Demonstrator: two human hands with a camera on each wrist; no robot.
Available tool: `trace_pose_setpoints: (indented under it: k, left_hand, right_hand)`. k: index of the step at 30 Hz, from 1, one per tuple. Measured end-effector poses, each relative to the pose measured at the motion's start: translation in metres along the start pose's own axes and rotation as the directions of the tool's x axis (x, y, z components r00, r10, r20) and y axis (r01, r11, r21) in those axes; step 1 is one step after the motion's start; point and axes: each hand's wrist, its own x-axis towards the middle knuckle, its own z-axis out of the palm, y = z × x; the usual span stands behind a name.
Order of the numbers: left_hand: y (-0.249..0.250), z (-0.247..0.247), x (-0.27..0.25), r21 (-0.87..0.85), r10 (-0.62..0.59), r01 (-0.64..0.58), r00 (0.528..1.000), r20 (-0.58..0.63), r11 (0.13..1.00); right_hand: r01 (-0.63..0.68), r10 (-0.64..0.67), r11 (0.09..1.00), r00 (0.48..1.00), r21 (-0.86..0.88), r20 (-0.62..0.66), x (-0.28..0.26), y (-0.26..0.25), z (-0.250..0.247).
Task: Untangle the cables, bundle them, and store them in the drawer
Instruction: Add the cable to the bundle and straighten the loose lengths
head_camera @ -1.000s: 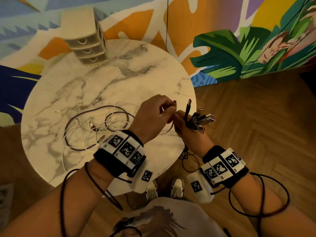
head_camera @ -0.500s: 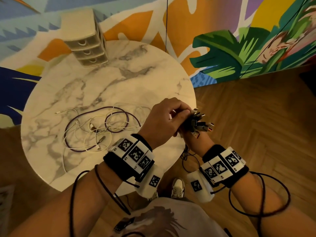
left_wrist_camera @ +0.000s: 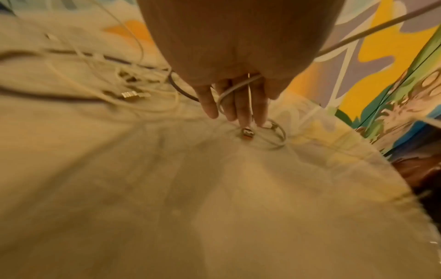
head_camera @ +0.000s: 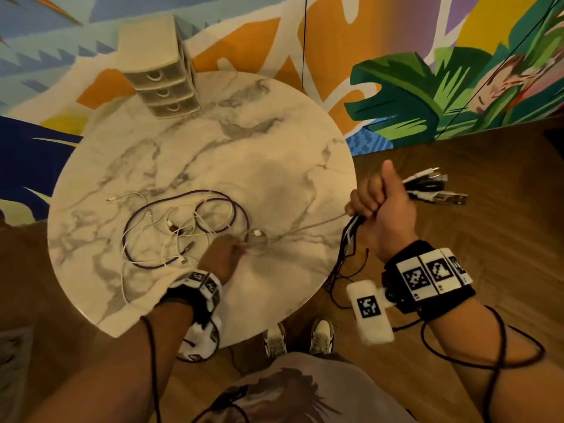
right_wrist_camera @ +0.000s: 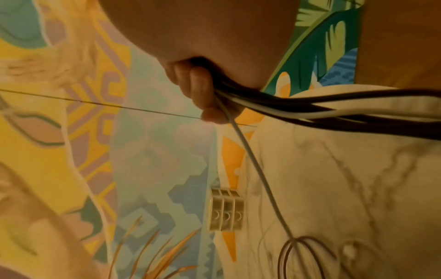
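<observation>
my right hand (head_camera: 385, 209) grips the gathered cables (head_camera: 433, 187); my left fingers (left_wrist_camera: 241, 105) pinch a limp pale cable (head_camera: 308, 225) on the table beside the tangle (head_camera: 183, 227). light, floppy—best held near the plug.

1. The person's right hand (head_camera: 385, 209) is held off the table's edge, closed in a fist with the thumb pointing up, gripping a bunch of black and white cables (head_camera: 427, 187) whose plugs stick out past the fist.
2. The person's left hand (head_camera: 221, 254) reaches low over the table, palm down, fingers (left_wrist_camera: 241, 107) extended downward with a thin pale grey cable (left_wrist_camera: 235, 89) looped between them.
3. Both forearms wear black wristbands with square-patterned markers.
</observation>
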Motion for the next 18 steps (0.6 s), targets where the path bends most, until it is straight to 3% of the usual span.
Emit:
trace_pose_setpoints:
  k: [4, 7, 9, 12, 15, 18]
  left_hand:
    - [0.022, -0.045, 0.02, -0.024, -0.05, 0.045, 0.964, -0.262, 0.999]
    - [0.074, -0.069, 0.01, 0.098, 0.047, -0.005, 0.903, -0.428, 0.995]
    - [0.108, -0.075, -0.003, 0.274, 0.17, -0.056, 0.894, -0.414, 0.96]
    - [0.142, -0.081, -0.02, 0.389, 0.249, -0.106, 0.908, -0.338, 0.915]
    - [0.155, -0.076, -0.039, 0.417, 0.336, -0.194, 0.893, -0.299, 0.888]
    - [0.155, -0.06, -0.048, 0.198, 0.378, -0.328, 0.865, -0.331, 0.924]
  right_hand:
    - [0.114, -0.12, 0.987, 0.991, -0.115, -0.053, 0.003, 0.004, -0.002]
    - [0.137, -0.094, 0.875, 0.989, -0.465, 0.114, -0.01, 0.012, 0.012]
    - [0.096, 0.104, 0.724, 0.964, -0.683, 0.246, -0.021, 0.018, 0.023]
    - [0.072, 0.31, 0.586, 0.9, -0.807, 0.306, -0.036, 0.021, 0.036]
    - [0.025, 0.32, 0.507, 0.923, -0.861, 0.215, -0.033, 0.022, 0.037]
    - [-0.02, 0.226, 0.593, 0.964, -0.805, 0.142, -0.023, 0.026, 0.03]
